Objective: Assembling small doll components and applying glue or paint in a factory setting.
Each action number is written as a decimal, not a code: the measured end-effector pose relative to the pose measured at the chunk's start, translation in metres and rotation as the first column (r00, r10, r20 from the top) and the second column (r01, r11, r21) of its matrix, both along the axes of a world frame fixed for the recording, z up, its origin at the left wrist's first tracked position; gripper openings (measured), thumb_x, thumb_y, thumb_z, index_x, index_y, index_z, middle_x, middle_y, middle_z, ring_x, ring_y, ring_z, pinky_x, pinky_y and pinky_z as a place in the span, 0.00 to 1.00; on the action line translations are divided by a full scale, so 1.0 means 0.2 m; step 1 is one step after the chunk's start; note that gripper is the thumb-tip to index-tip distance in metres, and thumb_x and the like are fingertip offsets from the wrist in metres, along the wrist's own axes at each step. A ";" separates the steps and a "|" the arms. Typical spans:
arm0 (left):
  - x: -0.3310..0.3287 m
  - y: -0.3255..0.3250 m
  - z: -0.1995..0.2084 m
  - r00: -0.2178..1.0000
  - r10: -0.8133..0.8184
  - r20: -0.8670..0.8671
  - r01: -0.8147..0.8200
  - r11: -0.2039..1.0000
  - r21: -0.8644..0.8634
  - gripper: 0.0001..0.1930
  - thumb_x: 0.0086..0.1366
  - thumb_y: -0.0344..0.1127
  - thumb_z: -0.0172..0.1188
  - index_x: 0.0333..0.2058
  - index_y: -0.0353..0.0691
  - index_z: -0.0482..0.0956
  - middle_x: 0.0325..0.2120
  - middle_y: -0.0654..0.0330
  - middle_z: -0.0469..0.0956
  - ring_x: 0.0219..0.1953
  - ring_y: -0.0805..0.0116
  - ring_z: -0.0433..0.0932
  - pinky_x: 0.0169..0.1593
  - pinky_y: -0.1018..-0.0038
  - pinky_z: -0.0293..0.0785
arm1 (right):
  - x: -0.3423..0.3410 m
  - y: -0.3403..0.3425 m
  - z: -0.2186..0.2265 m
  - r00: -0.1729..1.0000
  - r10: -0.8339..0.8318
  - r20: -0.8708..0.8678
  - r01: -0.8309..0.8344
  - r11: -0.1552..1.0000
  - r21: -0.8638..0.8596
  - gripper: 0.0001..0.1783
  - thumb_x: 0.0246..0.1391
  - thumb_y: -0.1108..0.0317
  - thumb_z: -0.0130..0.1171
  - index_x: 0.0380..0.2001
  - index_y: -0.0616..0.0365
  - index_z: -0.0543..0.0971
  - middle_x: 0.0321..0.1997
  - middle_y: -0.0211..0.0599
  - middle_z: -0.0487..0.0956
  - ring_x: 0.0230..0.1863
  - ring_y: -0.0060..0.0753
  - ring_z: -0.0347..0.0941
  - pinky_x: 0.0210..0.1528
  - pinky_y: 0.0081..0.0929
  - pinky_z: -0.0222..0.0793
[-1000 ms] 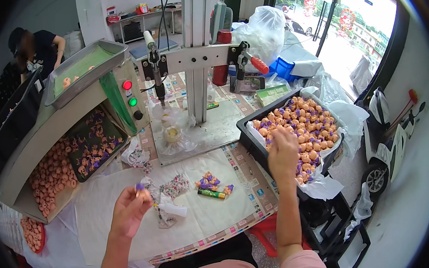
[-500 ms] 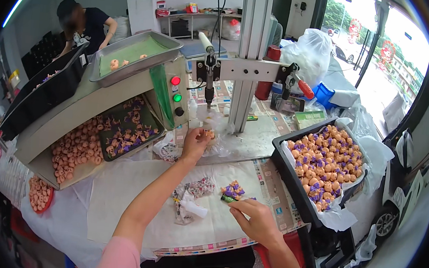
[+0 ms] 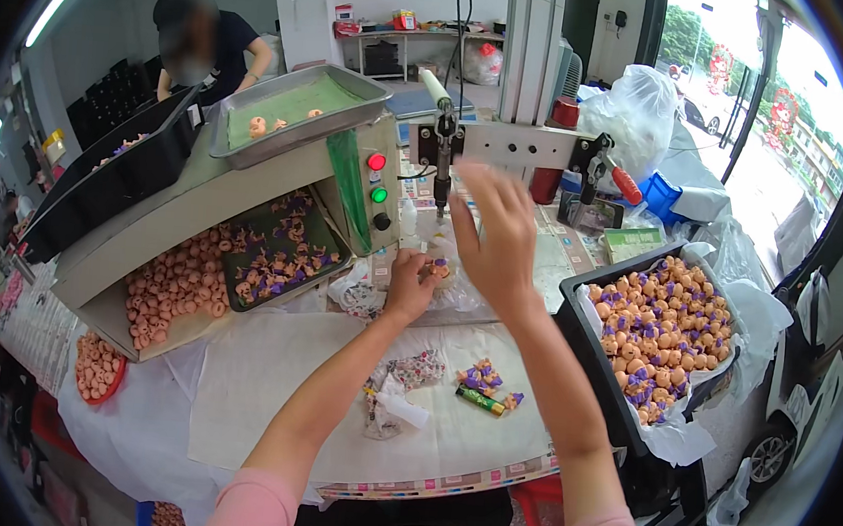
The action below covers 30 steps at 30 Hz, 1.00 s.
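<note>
My left hand (image 3: 412,287) is closed on a small doll figure (image 3: 439,267) with a peach head and a bit of purple, beneath the spindle (image 3: 442,181) of an upright press. Clear plastic wrap (image 3: 454,293) bunches beside those fingers. My right hand (image 3: 497,234) is raised in front of the press column, fingers stretched out and blurred, holding nothing. On the white work sheet (image 3: 276,390) lie several purple-and-peach doll bodies (image 3: 480,375), a green tube (image 3: 479,400), a crumpled floral cloth (image 3: 416,368) and a small white bottle (image 3: 403,410).
A black crate (image 3: 582,338) of assembled figures stands at right. Left, a box-like machine (image 3: 98,270) shelters loose heads (image 3: 176,285) and a dark tray (image 3: 328,276) of bodies; a metal tray (image 3: 306,94) rests on top. A red-handled clamp (image 3: 625,185) juts from the press. Another person (image 3: 211,53) works behind.
My right hand has left the green tube and doll bodies and risen toward the press, its fingers now spread. My left hand stays under the spindle. The whole view has shifted slightly.
</note>
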<state>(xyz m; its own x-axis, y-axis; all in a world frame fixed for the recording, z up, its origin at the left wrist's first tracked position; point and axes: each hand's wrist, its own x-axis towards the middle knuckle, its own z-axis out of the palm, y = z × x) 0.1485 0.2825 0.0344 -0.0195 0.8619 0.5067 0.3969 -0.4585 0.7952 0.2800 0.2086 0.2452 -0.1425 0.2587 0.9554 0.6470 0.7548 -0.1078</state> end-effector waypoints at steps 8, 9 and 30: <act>-0.03 -0.02 -0.01 0.999 0.031 -0.021 -0.029 0.996 0.083 0.14 0.50 0.23 0.64 0.37 0.34 0.76 0.40 0.53 0.69 0.42 0.56 0.74 0.45 0.70 0.74 | -0.23 0.52 0.35 0.943 0.035 -0.331 -0.187 0.877 -0.442 0.42 0.46 0.58 0.69 0.62 0.62 0.64 0.43 0.48 0.80 0.42 0.34 0.77 0.44 0.32 0.70; -0.05 -0.02 -0.02 1.000 0.018 0.015 -0.019 0.998 0.061 0.13 0.50 0.24 0.65 0.37 0.34 0.75 0.39 0.53 0.70 0.42 0.56 0.74 0.46 0.68 0.74 | -0.24 0.44 0.38 0.878 0.148 -0.455 -0.341 0.860 -0.379 0.40 0.47 0.61 0.69 0.61 0.60 0.65 0.37 0.40 0.80 0.35 0.24 0.75 0.39 0.24 0.70; -1.31 -0.53 0.22 0.606 0.553 -0.571 -0.546 0.812 0.207 0.35 0.55 0.42 0.67 0.59 0.38 0.65 0.58 0.47 0.62 0.59 0.46 0.61 0.62 0.58 0.59 | 0.02 -0.77 -0.46 0.978 0.129 -0.166 -0.205 0.751 -0.627 0.10 0.45 0.82 0.59 0.34 0.65 0.80 0.33 0.42 0.81 0.34 0.34 0.76 0.39 0.27 0.69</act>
